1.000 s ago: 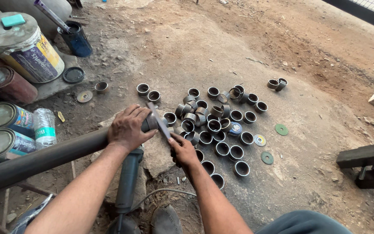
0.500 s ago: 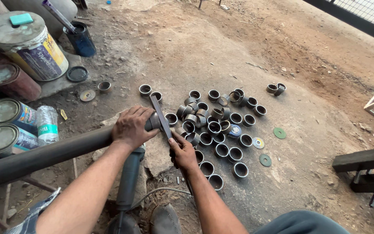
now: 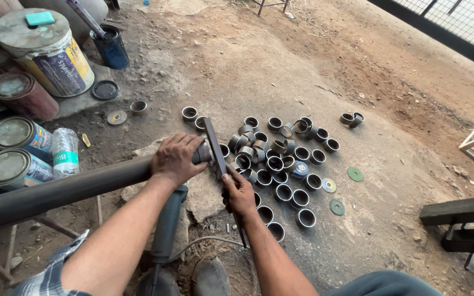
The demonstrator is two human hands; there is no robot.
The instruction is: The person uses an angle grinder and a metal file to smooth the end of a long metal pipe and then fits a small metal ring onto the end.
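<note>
Steel pipe end: L hand fingers wrapped | R hand fingers grip flat file

The left hand wrapped around the end of a long dark pipe. The right hand held a flat metal bar against the pipe's end. Many short metal rings lay on the dirt ground just past the hands. Paint cans stood nearby.
</note>
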